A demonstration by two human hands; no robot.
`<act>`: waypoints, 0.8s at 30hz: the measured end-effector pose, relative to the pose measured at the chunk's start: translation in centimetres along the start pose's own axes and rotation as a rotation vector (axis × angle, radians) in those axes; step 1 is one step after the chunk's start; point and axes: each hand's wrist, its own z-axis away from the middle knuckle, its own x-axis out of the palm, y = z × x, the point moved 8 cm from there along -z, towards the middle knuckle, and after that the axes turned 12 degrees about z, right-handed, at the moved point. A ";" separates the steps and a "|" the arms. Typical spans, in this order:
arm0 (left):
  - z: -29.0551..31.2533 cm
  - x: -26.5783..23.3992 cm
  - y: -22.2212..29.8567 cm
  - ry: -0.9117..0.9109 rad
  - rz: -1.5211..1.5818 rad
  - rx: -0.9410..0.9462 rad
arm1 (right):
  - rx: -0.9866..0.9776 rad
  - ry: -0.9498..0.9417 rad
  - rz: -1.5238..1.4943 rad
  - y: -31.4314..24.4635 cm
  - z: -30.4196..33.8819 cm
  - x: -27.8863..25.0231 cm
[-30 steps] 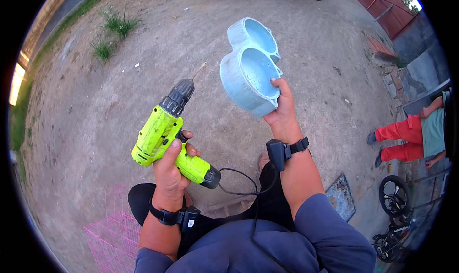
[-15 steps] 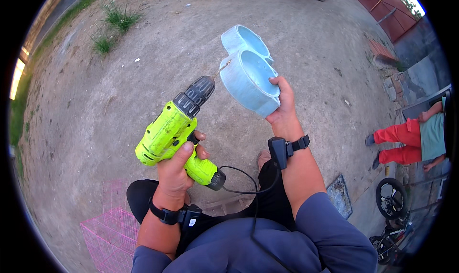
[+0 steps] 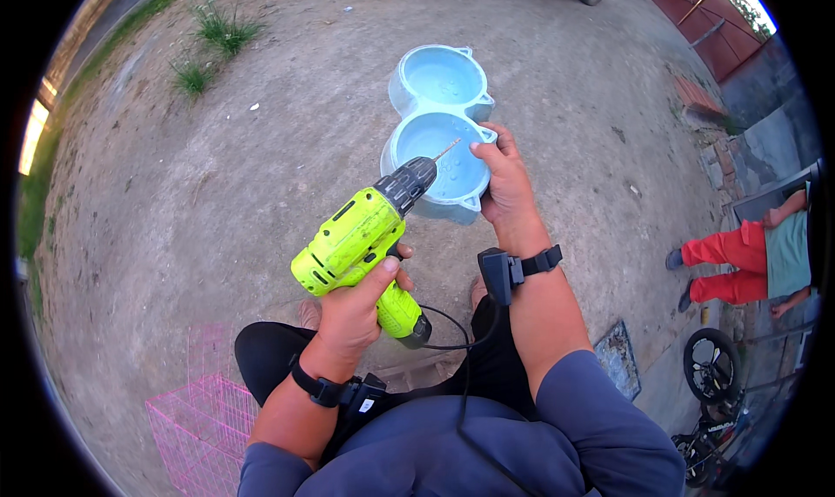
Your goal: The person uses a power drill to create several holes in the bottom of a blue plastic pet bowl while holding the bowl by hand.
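A yellow-green cordless drill is gripped by my left hand, thumb along the handle and fingers wrapped round near the trigger. Its black chuck points up and to the right. A thin drill bit shows over the near cup of a light blue double pet bowl; I cannot tell whether it touches. My right hand pinches the bowl's right rim, thumb on top and fingers on the outer side. The bowl's two round cups face up toward me, with small marks on their floors.
A pink wire cage stands at the lower left. On the right are a person in red trousers and a bicycle. A black cable runs across my lap. Grass tufts grow at the upper left.
The bowl has turned from its side to face its cups up, shifting slightly left. The drill has moved right and its bit is now over the near cup instead of beside the outer wall.
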 end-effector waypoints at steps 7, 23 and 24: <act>-0.7 0.2 -2.0 0.088 0.095 -0.046 | -0.080 0.024 0.112 0.3 -0.2 0.3; -1.1 -0.1 -2.6 0.162 0.216 -0.048 | -0.177 0.054 0.192 1.8 -0.2 0.8; -1.1 -0.1 -2.6 0.159 0.220 -0.050 | -0.180 0.061 0.190 1.9 -0.2 0.8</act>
